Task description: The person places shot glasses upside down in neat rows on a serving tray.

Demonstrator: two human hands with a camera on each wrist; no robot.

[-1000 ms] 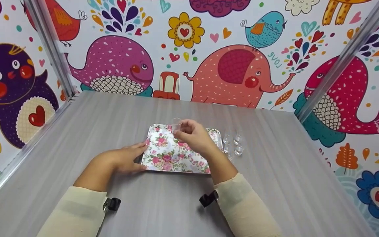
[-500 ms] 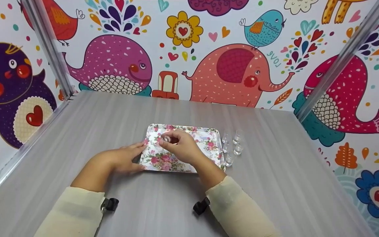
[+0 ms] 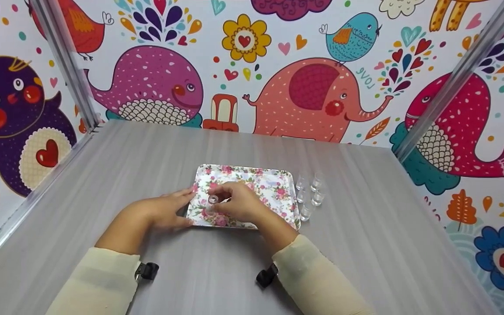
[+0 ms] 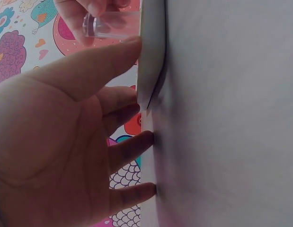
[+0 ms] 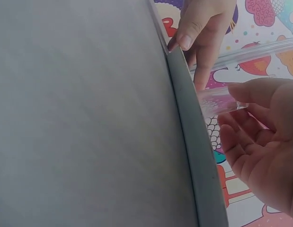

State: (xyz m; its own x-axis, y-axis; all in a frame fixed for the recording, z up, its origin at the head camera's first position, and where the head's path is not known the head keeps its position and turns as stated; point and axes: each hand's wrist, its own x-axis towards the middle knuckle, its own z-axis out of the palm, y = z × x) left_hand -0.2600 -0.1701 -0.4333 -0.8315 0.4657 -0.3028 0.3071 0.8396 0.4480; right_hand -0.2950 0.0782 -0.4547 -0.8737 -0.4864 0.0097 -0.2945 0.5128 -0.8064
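A floral tray [image 3: 274, 192] lies on the table. My left hand [image 3: 164, 211] steadies its left edge with fingers spread, the thumb touching the rim in the left wrist view. On the left part of the tray is a small clear shot glass [image 4: 118, 24], its thick base appearing uppermost and its other end against the tray. My right hand [image 3: 241, 202] has thumb and fingers around this glass near its top. In the right wrist view the thumb touches the glass end, while the other fingers curl loosely beside it.
Several similar clear shot glasses [image 3: 316, 197] stand grouped on the table just past the tray's right edge. The grey table [image 3: 155, 148] ends at a patterned back wall [image 3: 243, 83]. Metal posts [image 3: 70, 65] rise at both sides.
My right hand has carried the glass left and nearer to me, down onto the tray's left part. Its fingers look wider apart now. The left hand has stayed at the tray edge.
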